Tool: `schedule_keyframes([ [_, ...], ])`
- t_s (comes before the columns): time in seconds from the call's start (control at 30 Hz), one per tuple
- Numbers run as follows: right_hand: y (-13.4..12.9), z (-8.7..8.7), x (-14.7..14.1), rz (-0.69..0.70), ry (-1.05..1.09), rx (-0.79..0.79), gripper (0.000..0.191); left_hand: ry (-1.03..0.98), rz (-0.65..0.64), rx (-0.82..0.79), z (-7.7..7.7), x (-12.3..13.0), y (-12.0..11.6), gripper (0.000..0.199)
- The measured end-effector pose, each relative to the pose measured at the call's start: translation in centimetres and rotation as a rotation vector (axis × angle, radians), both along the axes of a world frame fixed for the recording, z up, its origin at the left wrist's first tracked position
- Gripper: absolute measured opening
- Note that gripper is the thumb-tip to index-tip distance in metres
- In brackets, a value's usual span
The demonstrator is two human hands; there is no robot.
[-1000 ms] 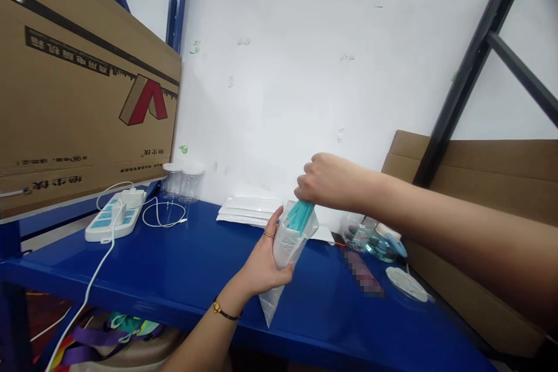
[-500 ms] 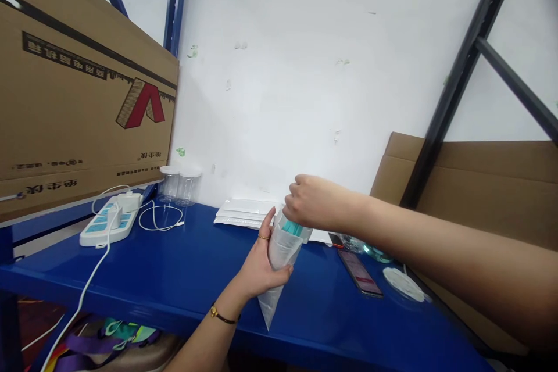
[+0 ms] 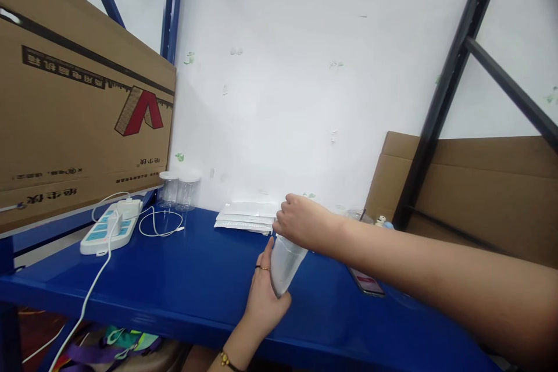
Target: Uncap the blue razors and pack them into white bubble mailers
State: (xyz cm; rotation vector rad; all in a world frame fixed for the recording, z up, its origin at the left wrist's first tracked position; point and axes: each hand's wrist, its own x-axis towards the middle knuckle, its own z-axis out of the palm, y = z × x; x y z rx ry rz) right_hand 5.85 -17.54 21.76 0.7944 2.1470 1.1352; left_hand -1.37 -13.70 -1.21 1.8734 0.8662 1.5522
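A whitish, translucent plastic bag is held tilted above the blue table, its narrow lower end in my left hand. The thumb and fingers of that hand close around the bag's side and bottom. My right hand is a closed fist at the bag's upper end, with its back towards me. It covers the bag's mouth, so whatever its fingers hold is hidden. The bag's contents do not show clearly through the plastic.
White padded envelopes lie stacked by the wall. Two clear lidded jars and a white power strip with cables stand left. A phone lies partly under my right forearm. Cardboard stands at right, a large box at left.
My right hand has moved down and slightly left over the bag's mouth, and the teal strips seen there are now out of sight. My left hand has shifted lower to the bag's bottom end.
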Motion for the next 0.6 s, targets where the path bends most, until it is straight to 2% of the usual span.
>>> schedule_keyframes([
  [0.13, -0.1, 0.4, -0.2, -0.034, 0.011, -0.004, 0.015, -0.063, -0.052, -0.020, 0.3, -0.3, 0.3, 0.090],
  [0.3, -0.4, 1.7, 0.2, 0.009, 0.064, -0.040, 0.013, -0.038, -0.094, -0.029, 0.5, -0.8, 0.5, 0.085],
  [0.4, -0.1, 2.6, 1.5, 0.052, 0.195, -0.074, 0.034, -0.064, -0.158, -0.074, 0.8, -1.4, 0.5, 0.082],
  [0.5, 0.4, 3.3, 3.5, 0.081, 0.407, -0.248, 0.065, -0.072, -0.344, -0.152, 1.1, -2.2, 0.8, 0.079],
  [0.53, 0.6, 3.3, 4.2, 0.083, 0.481, -0.330, 0.063, -0.058, -0.426, -0.183, 1.3, -2.4, 0.9, 0.079],
  [0.6, 0.7, 3.2, 5.5, 0.077, 0.614, -0.475, 0.039, -0.004, -0.551, -0.229, 1.7, -2.6, 1.5, 0.078],
])
